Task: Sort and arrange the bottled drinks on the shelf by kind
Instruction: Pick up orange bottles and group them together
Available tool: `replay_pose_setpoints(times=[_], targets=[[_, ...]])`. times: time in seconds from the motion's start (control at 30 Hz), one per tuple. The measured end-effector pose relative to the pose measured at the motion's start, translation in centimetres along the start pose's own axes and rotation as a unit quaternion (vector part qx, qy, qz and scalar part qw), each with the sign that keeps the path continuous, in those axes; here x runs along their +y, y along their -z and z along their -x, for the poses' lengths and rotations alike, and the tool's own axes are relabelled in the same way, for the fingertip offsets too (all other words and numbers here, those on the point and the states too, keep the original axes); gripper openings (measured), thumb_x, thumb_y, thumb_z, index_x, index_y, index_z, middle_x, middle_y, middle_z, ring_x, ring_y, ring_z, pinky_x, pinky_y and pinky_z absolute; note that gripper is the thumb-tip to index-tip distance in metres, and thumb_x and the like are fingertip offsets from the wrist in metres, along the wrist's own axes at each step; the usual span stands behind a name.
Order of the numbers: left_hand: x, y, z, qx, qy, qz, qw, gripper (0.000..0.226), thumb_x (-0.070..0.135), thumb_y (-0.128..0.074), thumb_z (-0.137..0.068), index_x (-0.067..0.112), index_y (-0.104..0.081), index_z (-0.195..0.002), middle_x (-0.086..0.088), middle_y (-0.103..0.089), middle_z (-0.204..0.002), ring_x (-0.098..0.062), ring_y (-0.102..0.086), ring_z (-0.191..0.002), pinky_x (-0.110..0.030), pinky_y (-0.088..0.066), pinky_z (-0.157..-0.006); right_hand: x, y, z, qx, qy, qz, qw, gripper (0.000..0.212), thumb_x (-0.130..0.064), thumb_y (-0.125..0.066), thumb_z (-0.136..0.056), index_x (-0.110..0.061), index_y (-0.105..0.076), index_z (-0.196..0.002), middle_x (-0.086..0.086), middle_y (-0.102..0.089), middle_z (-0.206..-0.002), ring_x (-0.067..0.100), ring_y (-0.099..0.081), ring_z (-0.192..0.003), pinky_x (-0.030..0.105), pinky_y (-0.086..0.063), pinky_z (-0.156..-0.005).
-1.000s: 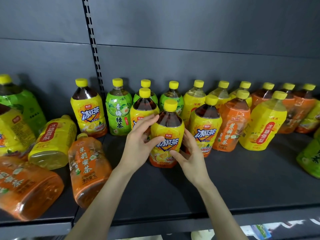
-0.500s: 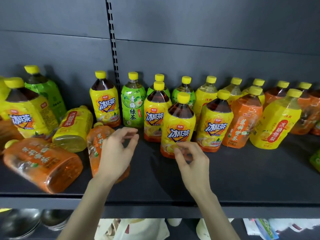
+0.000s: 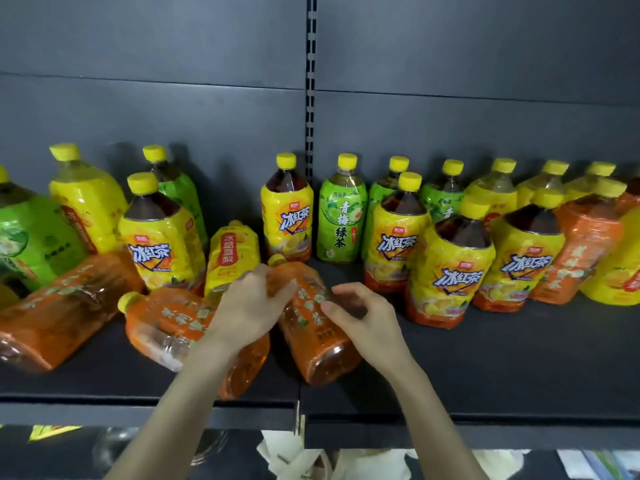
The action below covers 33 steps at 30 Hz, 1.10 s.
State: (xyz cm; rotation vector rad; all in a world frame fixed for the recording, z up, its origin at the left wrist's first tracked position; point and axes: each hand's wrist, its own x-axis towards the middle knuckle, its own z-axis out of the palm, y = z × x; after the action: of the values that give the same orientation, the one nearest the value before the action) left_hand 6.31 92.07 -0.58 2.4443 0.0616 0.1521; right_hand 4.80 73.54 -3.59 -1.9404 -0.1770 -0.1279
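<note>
Centre: your left hand (image 3: 250, 308) grips the lying orange bottle (image 3: 323, 358) at its shoulder, right hand (image 3: 369, 322) hold unclear; likely heavy, slick, so lift by neck and base.

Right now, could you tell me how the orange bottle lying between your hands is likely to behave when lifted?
The orange bottle looks full, so probably heavy for its size. Its flattish sides should keep it from rolling on the shelf. The glossy wrap may be slippery where the left hand grips its shoulder.
</note>
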Motion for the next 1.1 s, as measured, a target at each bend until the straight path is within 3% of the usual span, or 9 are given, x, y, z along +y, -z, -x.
replay_pose_setpoints(times=[0.13, 0.23, 0.33, 0.4, 0.5, 0.63, 0.77, 0.93, 1.1], targets=[[-0.5, 0.8, -2.1, -0.041, -0.007, -0.061, 0.997, 0.051, 0.056, -0.051, -0.090, 0.012, -0.054, -0.116, 0.002, -0.057, -0.097, -0.018, -0.053, -0.088, -0.031, -0.044, -0.076, 0.1, -1.1, -0.4, -0.055, -0.107, -0.024, 0.992, 0.045, -0.051, -0.072, -0.078, -0.040, -0.052, -0.117, -0.020, -0.057, -0.106, 0.000, -0.060, -0.094, 0.015, -0.047, -0.075], [-0.7, 0.6, -2.7, -0.072, -0.013, -0.076, 0.994, 0.056, 0.057, -0.050, -0.090, 0.010, -0.054, -0.120, -0.005, -0.056, -0.115, -0.023, -0.055, -0.102, -0.034, -0.047, -0.085, 0.1, -1.1, -0.3, -0.071, -0.165, -0.079, 0.981, 0.065, -0.058, -0.072, -0.067, -0.032, -0.054, -0.124, -0.008, -0.067, -0.111, 0.012, -0.068, -0.096, 0.030, -0.054, -0.087], [-0.9, 0.3, -2.7, -0.073, -0.020, -0.069, 0.995, 0.059, 0.057, -0.052, -0.089, 0.010, -0.053, -0.124, -0.010, -0.047, -0.127, -0.027, -0.052, -0.112, -0.038, -0.045, -0.092, 0.1, -1.0, 0.0, -0.065, -0.138, -0.122, 0.981, 0.047, -0.051, -0.079, -0.068, -0.034, -0.061, -0.108, -0.014, -0.074, -0.093, 0.006, -0.071, -0.086, 0.015, -0.054, -0.067], [-1.0, 0.2, -2.6, -0.066, -0.025, -0.056, 0.996, 0.062, 0.057, -0.052, -0.089, 0.010, -0.050, -0.129, -0.011, -0.046, -0.130, -0.028, -0.052, -0.115, -0.039, -0.044, -0.095, 0.4, -1.0, 0.4, -0.053, -0.123, -0.165, 0.977, 0.039, -0.042, -0.078, -0.068, -0.036, -0.061, -0.102, -0.019, -0.074, -0.090, 0.006, -0.071, -0.085, 0.012, -0.052, -0.062], [-1.0, 0.1, -2.4, -0.069, -0.040, -0.018, 0.997, 0.066, 0.061, -0.050, -0.087, 0.013, -0.047, -0.132, -0.010, -0.050, -0.129, -0.027, -0.053, -0.116, -0.039, -0.045, -0.098, 1.1, -0.8, 1.4, -0.029, -0.095, -0.217, 0.971, 0.046, -0.029, -0.083, -0.070, -0.032, -0.062, -0.111, -0.013, -0.074, -0.099, 0.013, -0.072, -0.090, 0.018, -0.054, -0.067], [-0.5, 0.4, -2.8, -0.081, -0.089, 0.131, 0.984, 0.065, 0.056, -0.056, -0.085, 0.014, -0.043, -0.133, 0.003, -0.062, -0.111, -0.013, -0.062, -0.097, -0.020, -0.051, -0.074, 1.7, -0.6, 1.9, 0.006, -0.040, -0.228, 0.973, 0.060, -0.017, -0.079, -0.071, -0.023, -0.057, -0.126, -0.010, -0.071, -0.111, 0.015, -0.069, -0.101, 0.022, -0.055, -0.074], [0.9, 0.5, -3.6, -0.070, -0.141, 0.276, 0.948, 0.082, 0.048, -0.063, -0.074, 0.015, -0.035, -0.144, 0.014, -0.059, -0.113, -0.007, -0.062, -0.105, -0.032, -0.055, -0.088, 1.6, 0.2, 0.6, 0.028, 0.012, -0.183, 0.983, 0.069, -0.016, -0.079, -0.071, -0.030, -0.049, -0.131, -0.022, -0.064, -0.120, 0.003, -0.062, -0.112, 0.019, -0.053, -0.083], [2.4, 0.1, -4.6, -0.073, -0.196, 0.319, 0.924, 0.083, 0.038, -0.066, -0.074, 0.021, -0.029, -0.147, 0.023, -0.048, -0.125, -0.010, -0.053, -0.121, -0.035, -0.052, -0.095, 2.0, 0.8, -1.1, 0.038, 0.036, -0.139, 0.989, 0.077, -0.021, -0.080, -0.070, -0.041, -0.041, -0.133, -0.027, -0.058, -0.126, 0.001, -0.054, -0.121, 0.020, -0.050, -0.093], [3.8, -0.6, -5.1, -0.107, -0.251, 0.324, 0.906, 0.072, 0.031, -0.068, -0.076, 0.036, -0.035, -0.139, 0.003, -0.042, -0.142, -0.014, -0.046, -0.129, -0.038, -0.049, -0.099, 3.2, 0.6, -1.8, 0.086, 0.051, -0.099, 0.990, 0.085, -0.020, -0.081, -0.071, -0.036, -0.036, -0.140, -0.015, -0.053, -0.136, 0.002, -0.050, -0.126, 0.023, -0.046, -0.102]])
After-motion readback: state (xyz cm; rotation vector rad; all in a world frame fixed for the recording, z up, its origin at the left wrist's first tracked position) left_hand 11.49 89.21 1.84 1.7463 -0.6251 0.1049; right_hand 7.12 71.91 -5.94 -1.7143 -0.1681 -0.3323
